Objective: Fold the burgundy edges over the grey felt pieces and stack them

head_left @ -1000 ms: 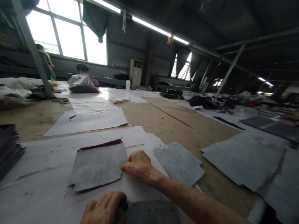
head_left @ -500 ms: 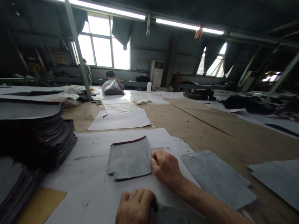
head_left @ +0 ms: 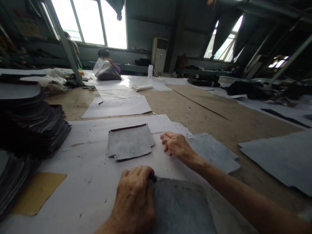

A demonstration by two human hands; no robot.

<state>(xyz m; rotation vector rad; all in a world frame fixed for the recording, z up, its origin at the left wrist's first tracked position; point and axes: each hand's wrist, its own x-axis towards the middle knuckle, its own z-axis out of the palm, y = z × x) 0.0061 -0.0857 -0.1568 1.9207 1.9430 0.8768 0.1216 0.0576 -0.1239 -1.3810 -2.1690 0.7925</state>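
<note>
My left hand (head_left: 135, 195) is closed at the near side of the white paper, gripping the dark-edged corner of a grey fabric piece (head_left: 182, 204). That piece runs off the bottom of the picture. Ahead of it, a small stack of grey fabric pieces (head_left: 131, 141) with a dark red strip along its far edge and notched near corners lies flat. My right hand (head_left: 176, 146) hovers just right of this stack, not touching it. Its fingers are loosely bent and somewhat apart, with nothing visible in them.
Tall piles of dark-edged pieces (head_left: 46, 126) rise at the left, beside a yellow card (head_left: 39, 191). More grey pieces lie to the right, one (head_left: 212, 151) partly behind my right arm and another (head_left: 280, 159) farther out. Across the table a person sits behind a filled plastic bag (head_left: 107, 70).
My right hand has come away from the stack's right edge and its fingers have loosened. More of the grey piece in my left hand now shows. The view has tilted down.
</note>
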